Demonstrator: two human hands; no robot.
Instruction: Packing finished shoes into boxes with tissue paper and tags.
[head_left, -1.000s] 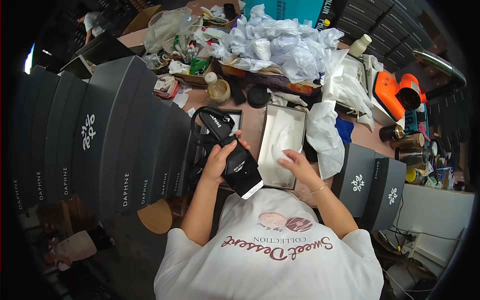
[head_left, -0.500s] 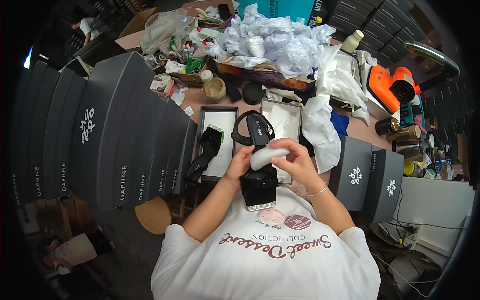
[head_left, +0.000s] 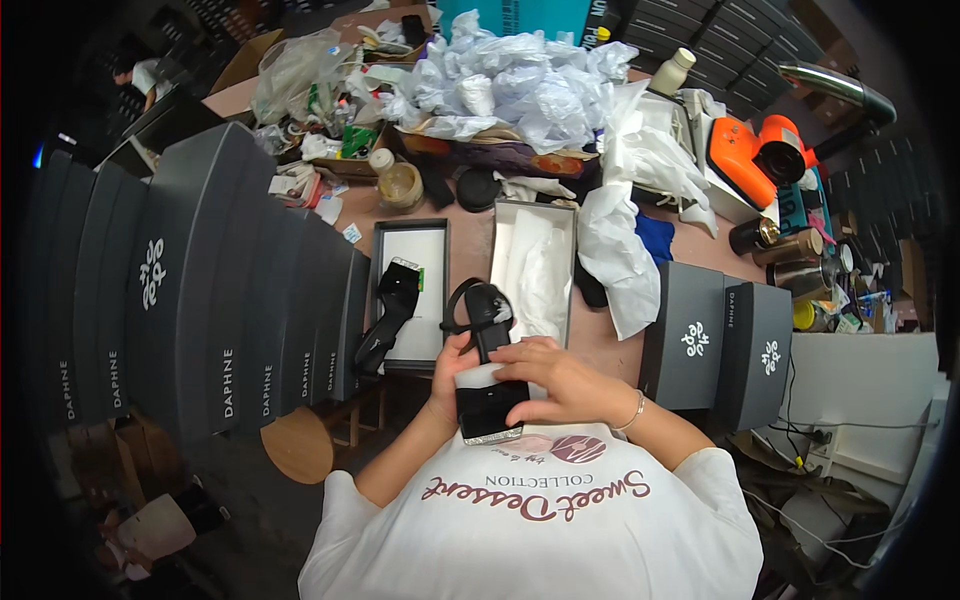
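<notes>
A black sandal [head_left: 484, 408] with a glittery band at its toe end and an ankle strap is close to my chest, toe end toward me. My left hand [head_left: 450, 375] is closed round its left side. My right hand [head_left: 565, 385] lies over the sandal, its fingers and thumb on a white soft pad [head_left: 477, 377] that sits against the wide front strap and is partly covered by the hand. The matching black sandal [head_left: 392, 312] lies on its side in an open grey shoe box part [head_left: 432, 338]. Right of it, another open box part [head_left: 572, 225] holds white tissue paper [head_left: 540, 275].
Tall rows of dark shoe boxes [head_left: 215, 290] stand on the left; two more grey boxes [head_left: 685, 340] on the right. A heap of crumpled white paper [head_left: 520, 85] is at the back. A glue jar [head_left: 400, 187] and an orange device [head_left: 740, 160] stand on the table.
The sandal has come lower, nearer my chest. The white pad has gone from between my hands down onto the front strap, and my right hand now lies flatter over it. The view has shifted slightly.
</notes>
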